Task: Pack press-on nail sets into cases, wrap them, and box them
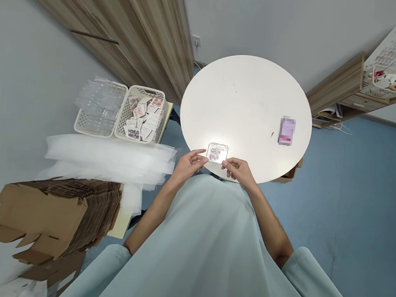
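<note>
A small clear plastic box (217, 153) with rounded corners is held between my two hands, over the near edge of the white round table (245, 97). Small purplish-pink pieces or a printed card show through it; I cannot tell which. My left hand (191, 165) pinches the box's left side near its lower corner, with the index finger stretched out. Thumb and fingers of my right hand (237, 169) grip the lower right corner. To the right on the table lies a purple item (286, 131), blurred by pixelation.
On the left stand a white basket of clear plastic boxes (100, 106) and a basket of printed packets (145, 115). Nearer are white translucent sleeves (109, 154) and stacked flat cardboard boxes (48, 213). A wooden cabinet (143, 26) rises behind; another basket (382, 84) sits at far right.
</note>
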`<action>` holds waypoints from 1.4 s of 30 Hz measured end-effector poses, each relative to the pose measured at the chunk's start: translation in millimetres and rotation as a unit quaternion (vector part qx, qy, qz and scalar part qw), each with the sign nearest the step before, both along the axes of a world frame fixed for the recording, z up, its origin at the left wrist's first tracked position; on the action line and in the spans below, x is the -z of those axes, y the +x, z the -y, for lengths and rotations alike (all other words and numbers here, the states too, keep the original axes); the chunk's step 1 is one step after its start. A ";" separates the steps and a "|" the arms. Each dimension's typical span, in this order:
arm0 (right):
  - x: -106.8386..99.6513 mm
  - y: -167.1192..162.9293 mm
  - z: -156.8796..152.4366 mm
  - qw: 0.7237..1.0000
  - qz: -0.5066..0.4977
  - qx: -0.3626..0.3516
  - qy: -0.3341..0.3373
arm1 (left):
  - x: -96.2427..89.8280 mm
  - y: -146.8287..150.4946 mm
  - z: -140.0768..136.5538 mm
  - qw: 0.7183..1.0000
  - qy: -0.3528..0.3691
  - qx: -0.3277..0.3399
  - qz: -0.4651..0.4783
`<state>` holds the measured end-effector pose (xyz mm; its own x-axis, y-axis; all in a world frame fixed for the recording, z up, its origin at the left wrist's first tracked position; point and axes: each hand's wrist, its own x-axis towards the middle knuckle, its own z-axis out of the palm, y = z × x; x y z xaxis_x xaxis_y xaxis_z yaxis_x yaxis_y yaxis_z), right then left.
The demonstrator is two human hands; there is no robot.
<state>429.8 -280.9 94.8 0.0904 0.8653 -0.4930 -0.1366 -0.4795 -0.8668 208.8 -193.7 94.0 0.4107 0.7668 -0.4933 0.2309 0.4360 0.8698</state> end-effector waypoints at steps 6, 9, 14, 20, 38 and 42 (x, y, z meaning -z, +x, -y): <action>12.4 -6.8 -5.7 1.000 0.009 -0.004 -0.001 | 4.5 -4.1 -3.9 1.000 -0.004 -0.005 -0.014; 23.6 -10.1 -11.9 0.999 0.030 -0.011 -0.001 | 17.6 -6.4 -7.0 1.000 0.008 -0.017 -0.022; 61.5 -18.5 -37.9 0.994 0.085 -0.068 -0.005 | 58.6 -9.6 -21.2 0.995 0.054 -0.042 -0.073; 115.3 -37.3 -78.7 0.974 0.168 -0.133 -0.079 | 114.3 -13.3 -45.0 0.980 0.057 -0.035 -0.186; 131.8 -50.1 -87.5 0.930 0.280 -0.197 -0.137 | 147.4 -13.3 -54.4 0.944 0.075 0.036 -0.318; 118.4 -48.4 -83.5 0.925 0.298 -0.201 -0.123 | 135.4 -18.5 -52.5 0.939 0.095 0.029 -0.329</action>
<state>381.4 -197.4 -23.6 0.1050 0.7563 -0.6457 0.5635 -0.5803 -0.5880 190.3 -141.2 -41.5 0.1093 0.8519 -0.5121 0.7637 0.2578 0.5918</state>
